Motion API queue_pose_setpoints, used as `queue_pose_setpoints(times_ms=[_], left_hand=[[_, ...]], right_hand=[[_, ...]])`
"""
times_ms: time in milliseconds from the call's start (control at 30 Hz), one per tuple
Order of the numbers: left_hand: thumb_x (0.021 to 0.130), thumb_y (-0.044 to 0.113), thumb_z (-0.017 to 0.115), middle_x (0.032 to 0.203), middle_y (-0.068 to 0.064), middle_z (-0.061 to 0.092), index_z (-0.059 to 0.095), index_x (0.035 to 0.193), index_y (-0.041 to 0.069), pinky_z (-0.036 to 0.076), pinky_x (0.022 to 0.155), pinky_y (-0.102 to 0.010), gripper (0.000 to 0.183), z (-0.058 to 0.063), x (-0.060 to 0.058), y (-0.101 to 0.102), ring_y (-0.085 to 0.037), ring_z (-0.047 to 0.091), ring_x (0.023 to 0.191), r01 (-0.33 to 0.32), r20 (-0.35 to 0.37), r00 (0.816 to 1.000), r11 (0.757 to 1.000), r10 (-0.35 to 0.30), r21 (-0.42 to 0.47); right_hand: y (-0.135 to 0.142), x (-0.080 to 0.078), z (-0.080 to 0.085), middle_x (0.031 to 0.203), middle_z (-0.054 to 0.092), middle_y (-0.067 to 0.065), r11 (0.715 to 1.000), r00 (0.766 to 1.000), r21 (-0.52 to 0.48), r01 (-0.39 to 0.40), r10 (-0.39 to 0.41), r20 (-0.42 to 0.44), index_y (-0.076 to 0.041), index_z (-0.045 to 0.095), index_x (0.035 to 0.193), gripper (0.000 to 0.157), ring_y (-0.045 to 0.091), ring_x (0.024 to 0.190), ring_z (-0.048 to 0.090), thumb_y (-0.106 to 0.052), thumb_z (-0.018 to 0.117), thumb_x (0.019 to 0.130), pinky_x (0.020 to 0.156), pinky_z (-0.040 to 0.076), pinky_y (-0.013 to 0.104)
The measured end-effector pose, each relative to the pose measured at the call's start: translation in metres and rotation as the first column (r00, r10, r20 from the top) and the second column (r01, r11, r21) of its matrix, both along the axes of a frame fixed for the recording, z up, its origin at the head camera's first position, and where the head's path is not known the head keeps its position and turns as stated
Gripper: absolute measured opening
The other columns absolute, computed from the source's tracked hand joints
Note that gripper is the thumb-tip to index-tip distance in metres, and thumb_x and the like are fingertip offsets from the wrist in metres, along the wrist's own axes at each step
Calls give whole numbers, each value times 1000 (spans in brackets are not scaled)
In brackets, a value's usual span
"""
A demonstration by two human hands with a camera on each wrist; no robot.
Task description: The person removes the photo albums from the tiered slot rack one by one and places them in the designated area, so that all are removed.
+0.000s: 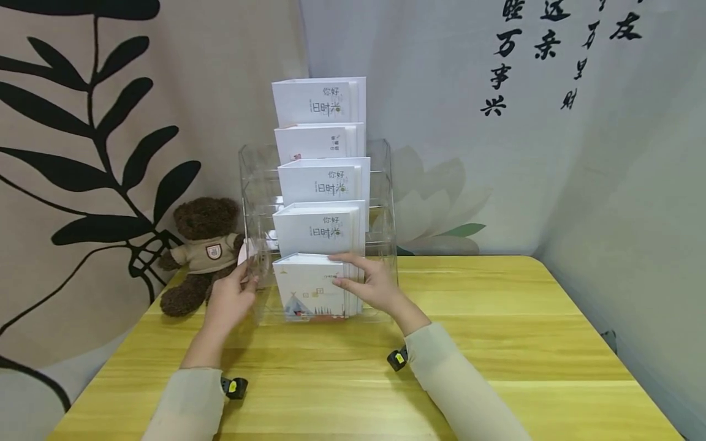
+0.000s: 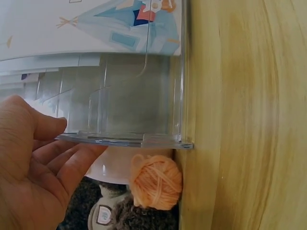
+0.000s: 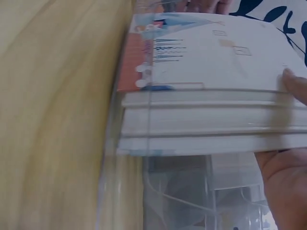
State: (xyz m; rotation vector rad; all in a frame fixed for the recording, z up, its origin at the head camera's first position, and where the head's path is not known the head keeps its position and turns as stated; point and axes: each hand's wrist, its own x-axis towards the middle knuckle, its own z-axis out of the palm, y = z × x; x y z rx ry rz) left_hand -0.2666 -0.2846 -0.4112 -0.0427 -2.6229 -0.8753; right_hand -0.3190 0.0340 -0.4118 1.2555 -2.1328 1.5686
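Note:
A clear tiered rack (image 1: 393, 214) stands on the table, holding white books one above another. My left hand (image 1: 230, 300) pinches the rack's left side wall, the thumb inside and the fingers outside, as the left wrist view shows. In the lowest tier are several white books (image 1: 314, 288), the front one with a blue tent printed on its cover. My right hand (image 1: 377, 285) grips these books at their upper right, the thumb on the front cover (image 3: 230, 57) and the palm round the side. Their lower edge sits behind the rack's clear front lip.
A brown teddy bear (image 1: 206, 254) in a beige shirt sits left of the rack. Beside the rack's left wall is an orange ball of yarn (image 2: 156, 182). More white books (image 1: 320, 177) rise in the upper tiers. Behind the wooden table (image 1: 469, 318) hang printed curtains (image 1: 441, 122).

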Motion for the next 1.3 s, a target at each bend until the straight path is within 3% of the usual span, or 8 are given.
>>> queue_pose_setpoints(times_ms=[200,367,600,667,733,900,1167,1300], left_hand=[[105,21,54,125,-26,66,47,150,6,54,84,-58,48,-3,-1,-1,-42,67,107,-8,-15,1000,1000,9,28],[105,21,53,131,-25,63,46,151,6,52,88,-59,48,-12,-6,-1,-42,67,107,-18,-41,999,998,20,60],[103,17,59,125,-24,66,52,147,5,57,82,-54,46,-26,-11,2,-40,70,99,-37,-217,974,992,62,119],[99,13,64,123,-23,68,55,144,6,58,79,-49,47,-31,-11,2,-39,72,97,-26,-272,960,988,67,153],[96,7,68,121,-23,68,56,144,7,60,76,-32,49,-37,-10,2,-38,72,95,-13,-301,951,981,71,193],[89,-2,72,118,-24,69,61,139,6,45,72,-1,52,-51,-9,4,-37,72,95,16,-354,931,955,94,297],[85,6,80,93,-16,76,78,115,6,47,63,-3,30,-62,-11,7,14,62,74,-49,-463,856,927,231,372],[84,3,81,90,-16,75,79,111,5,47,61,-3,28,-63,-12,6,21,58,72,-33,-498,835,924,235,382]], right_hand=[[-7,3,-10,138,62,-8,997,998,49,58,-57,-8,-33,55,141,54,11,111,66,-27,77,92,99,51,38],[-14,5,-21,127,69,-2,993,991,5,120,-119,-59,-31,55,140,55,14,104,70,-24,78,91,85,57,33],[-19,3,-27,123,71,3,989,981,-75,128,-138,-140,-24,57,136,51,18,102,71,-16,78,90,79,59,29],[-19,3,-27,123,71,4,989,980,-81,120,-131,-151,-23,57,135,50,17,102,71,-16,77,90,79,59,29],[-19,3,-28,124,71,5,990,979,-84,112,-124,-159,-21,57,135,50,18,103,71,-15,77,91,83,58,30],[-20,4,-29,124,70,6,991,981,-100,88,-104,-165,-19,56,135,49,20,105,71,-11,76,91,85,58,32],[-22,11,-26,125,68,17,986,973,-144,81,-110,-205,-6,57,128,50,27,102,71,6,77,84,84,59,34],[-24,20,-18,125,67,20,984,971,-174,50,-88,-222,-3,57,127,49,27,104,71,10,76,83,84,59,33]])
